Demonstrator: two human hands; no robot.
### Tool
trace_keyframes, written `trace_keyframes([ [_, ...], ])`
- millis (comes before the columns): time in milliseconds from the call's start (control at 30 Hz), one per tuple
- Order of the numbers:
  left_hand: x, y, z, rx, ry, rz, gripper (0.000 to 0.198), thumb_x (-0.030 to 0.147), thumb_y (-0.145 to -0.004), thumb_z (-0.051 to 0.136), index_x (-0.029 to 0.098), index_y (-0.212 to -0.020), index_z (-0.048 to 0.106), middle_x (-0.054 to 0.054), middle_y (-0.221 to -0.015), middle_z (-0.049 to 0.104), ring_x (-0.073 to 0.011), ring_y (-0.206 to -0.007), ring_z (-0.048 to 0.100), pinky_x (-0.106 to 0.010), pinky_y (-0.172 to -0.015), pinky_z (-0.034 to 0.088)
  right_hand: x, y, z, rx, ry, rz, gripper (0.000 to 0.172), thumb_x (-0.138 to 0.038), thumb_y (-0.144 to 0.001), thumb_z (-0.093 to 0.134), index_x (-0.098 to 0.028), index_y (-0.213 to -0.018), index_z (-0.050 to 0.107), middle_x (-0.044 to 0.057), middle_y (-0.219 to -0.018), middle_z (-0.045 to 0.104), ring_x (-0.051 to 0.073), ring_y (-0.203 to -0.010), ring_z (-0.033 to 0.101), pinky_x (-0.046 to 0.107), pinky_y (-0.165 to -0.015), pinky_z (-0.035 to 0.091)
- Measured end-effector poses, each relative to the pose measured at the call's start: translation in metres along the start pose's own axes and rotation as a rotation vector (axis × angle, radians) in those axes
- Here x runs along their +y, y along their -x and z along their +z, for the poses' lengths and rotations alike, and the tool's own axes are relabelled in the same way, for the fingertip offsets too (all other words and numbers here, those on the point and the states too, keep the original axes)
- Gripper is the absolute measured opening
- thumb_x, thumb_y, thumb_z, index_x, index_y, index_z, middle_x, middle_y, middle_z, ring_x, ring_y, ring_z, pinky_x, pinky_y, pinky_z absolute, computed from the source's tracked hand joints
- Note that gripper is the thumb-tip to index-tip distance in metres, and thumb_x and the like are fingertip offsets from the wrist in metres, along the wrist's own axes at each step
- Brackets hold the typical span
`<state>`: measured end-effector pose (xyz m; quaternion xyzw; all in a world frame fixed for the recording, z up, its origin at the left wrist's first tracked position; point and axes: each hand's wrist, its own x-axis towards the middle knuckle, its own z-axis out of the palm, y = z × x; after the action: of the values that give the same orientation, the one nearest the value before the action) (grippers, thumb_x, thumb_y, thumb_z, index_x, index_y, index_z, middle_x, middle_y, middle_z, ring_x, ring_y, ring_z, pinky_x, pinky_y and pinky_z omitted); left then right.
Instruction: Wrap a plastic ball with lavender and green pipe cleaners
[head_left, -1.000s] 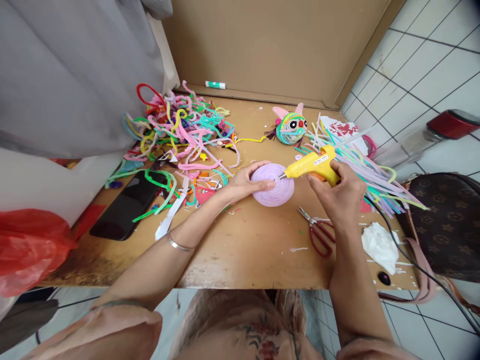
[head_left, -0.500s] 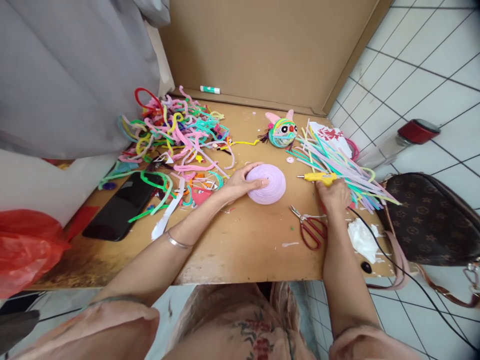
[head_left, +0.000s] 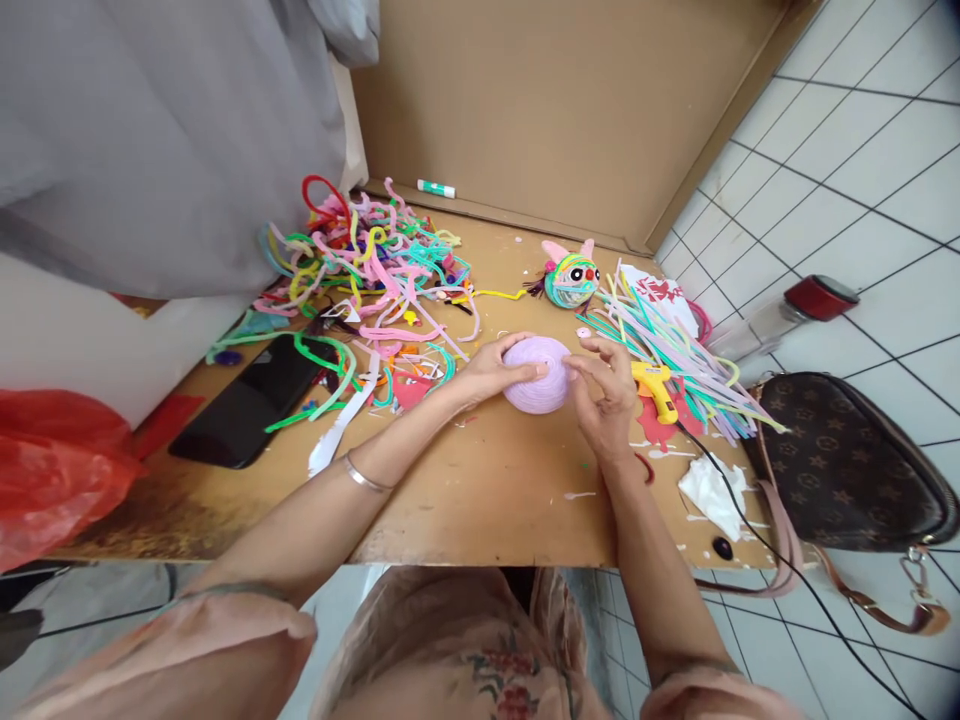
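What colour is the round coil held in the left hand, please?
The round coil is pale purple, seen best in the head view.

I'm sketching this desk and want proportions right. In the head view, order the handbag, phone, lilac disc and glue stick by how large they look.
Largest to smallest:
1. Handbag
2. Phone
3. Lilac disc, partly covered by fingers
4. Glue stick

The wooden table point(head_left: 480, 510) carries 1 black phone point(head_left: 240, 418), 1 crumpled white tissue point(head_left: 709, 490) and tangled fuzzy stems point(head_left: 382, 262).
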<state>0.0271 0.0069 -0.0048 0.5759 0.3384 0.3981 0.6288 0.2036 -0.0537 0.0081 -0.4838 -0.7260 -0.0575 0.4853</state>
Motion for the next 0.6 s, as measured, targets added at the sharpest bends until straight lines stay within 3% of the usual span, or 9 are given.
trace_keyframes([
  [600,0.002,0.002,-0.004,-0.046,-0.072,-0.01,0.079,0.043,-0.064,0.077,0.013,-0.134,0.055,-0.015,-0.136,0.059,-0.0331,-0.128,0.054,-0.044,-0.107,0.043,-0.013,-0.01,0.005,-0.109,-0.161,0.183,0.011,-0.022,-0.08,0.064,-0.027,-0.087,0.072,0.007,-0.113,0.058,0.029,-0.117,0.055,0.052,-0.104,0.041],
])
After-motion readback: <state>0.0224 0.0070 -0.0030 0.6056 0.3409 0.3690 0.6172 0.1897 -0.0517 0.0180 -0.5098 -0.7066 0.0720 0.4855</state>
